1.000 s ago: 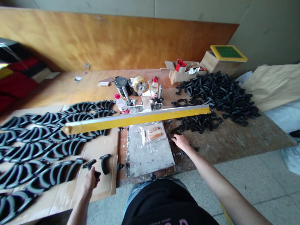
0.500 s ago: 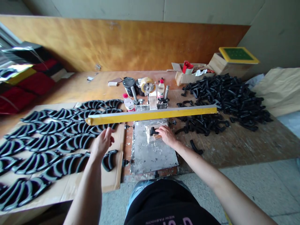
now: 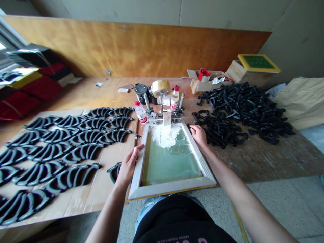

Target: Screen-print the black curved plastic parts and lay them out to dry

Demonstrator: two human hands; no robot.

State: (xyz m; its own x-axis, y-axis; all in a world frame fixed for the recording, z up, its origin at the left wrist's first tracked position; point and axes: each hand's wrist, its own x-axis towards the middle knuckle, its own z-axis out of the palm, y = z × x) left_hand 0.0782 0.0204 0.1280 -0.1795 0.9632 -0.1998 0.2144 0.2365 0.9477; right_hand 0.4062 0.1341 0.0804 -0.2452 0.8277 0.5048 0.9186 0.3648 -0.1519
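A screen printing frame (image 3: pixel 136 178) lies lowered in front of me, with greenish mesh and a smear of white paste (image 3: pixel 167 135) at its far end. My left hand (image 3: pixel 129 163) grips the left rail, fingers along its outer edge. On the far part of the right rail, my right hand (image 3: pixel 198 135) holds the edge with bent fingers. The metal plate and the black curved handle seen on it earlier are hidden under the frame. Behind the frame stands a clamp with metal posts (image 3: pixel 146 101). A few black handles (image 3: pixel 113 171) lie just left of my left hand.
Rows of black curved handles (image 3: pixel 73 180) cover cardboard (image 3: pixel 111 152) on the left. A heap of black handles (image 3: pixel 243 111) lies to the right. Two red-capped bottles (image 3: pixel 140 112), a black tub (image 3: pixel 141 90), a tape roll (image 3: pixel 161 87) and an open carton (image 3: pixel 198 85) stand behind.
The screen frame has swung down from its raised, edge-on position over the plate. My right hand has left the black handle for the right rail; my left hand has moved right to the left rail.
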